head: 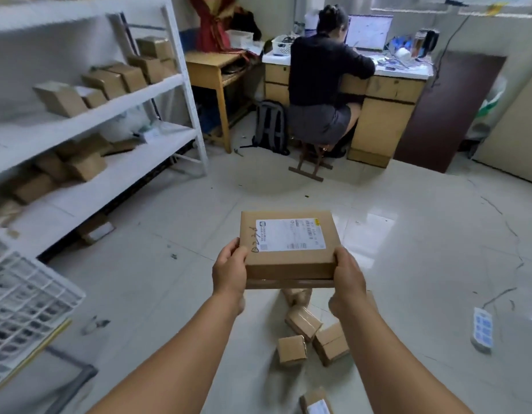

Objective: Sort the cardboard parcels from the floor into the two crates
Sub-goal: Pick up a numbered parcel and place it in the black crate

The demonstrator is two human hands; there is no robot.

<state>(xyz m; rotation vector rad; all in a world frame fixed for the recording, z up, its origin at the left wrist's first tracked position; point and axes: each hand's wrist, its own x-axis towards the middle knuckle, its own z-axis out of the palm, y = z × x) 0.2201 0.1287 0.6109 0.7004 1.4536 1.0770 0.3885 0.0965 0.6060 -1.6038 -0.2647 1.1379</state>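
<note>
I hold a flat cardboard parcel (288,264) with a white shipping label on top, level and well above the floor in the centre of the view. My left hand (230,271) grips its near left corner and my right hand (348,279) grips its near right corner. Below it, several small cardboard parcels (311,336) lie on the tiled floor, and one more (317,403) shows at the bottom edge. A white lattice crate (25,303) stands at the left edge, only partly in view. I see no second crate.
A white shelving unit (118,100) with several cardboard boxes fills the left side. A person sits on a stool (311,162) at a desk (384,115) at the back, a grey backpack (270,127) beside them. A white power strip (483,328) lies at right.
</note>
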